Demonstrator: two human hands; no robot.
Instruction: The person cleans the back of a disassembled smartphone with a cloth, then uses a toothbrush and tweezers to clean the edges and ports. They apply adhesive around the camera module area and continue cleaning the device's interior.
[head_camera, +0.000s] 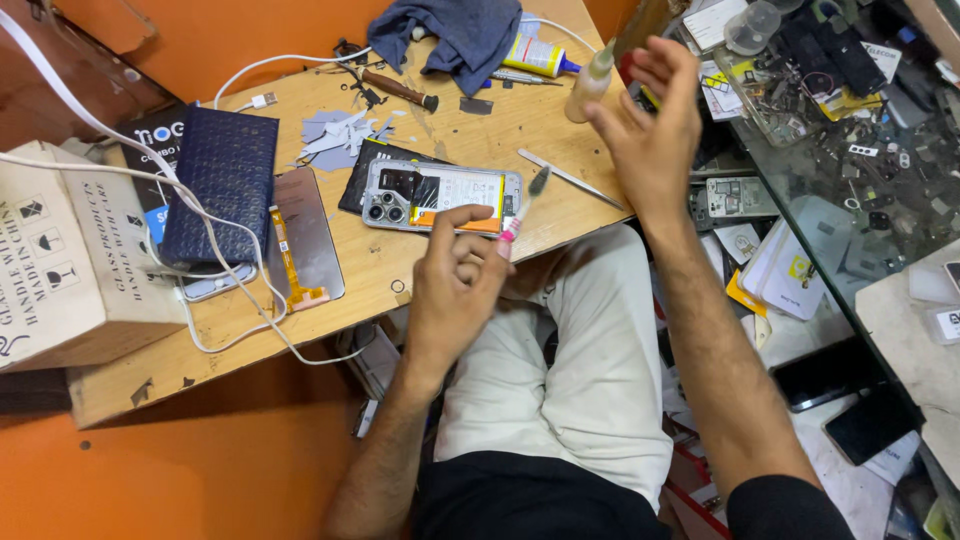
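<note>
The left hand (455, 275) is clamped on a small brush (527, 205), its bristle end up, just in front of the opened phone (440, 197) that lies back-up on the wooden board (420, 285). The right hand (650, 130) hangs in the air to the phone's right, fingers spread and holding nothing. A clear bottle (590, 85) stands behind the phone, near that hand. A screen panel (305, 235) and a dark case (220, 185) lie to the phone's left.
</note>
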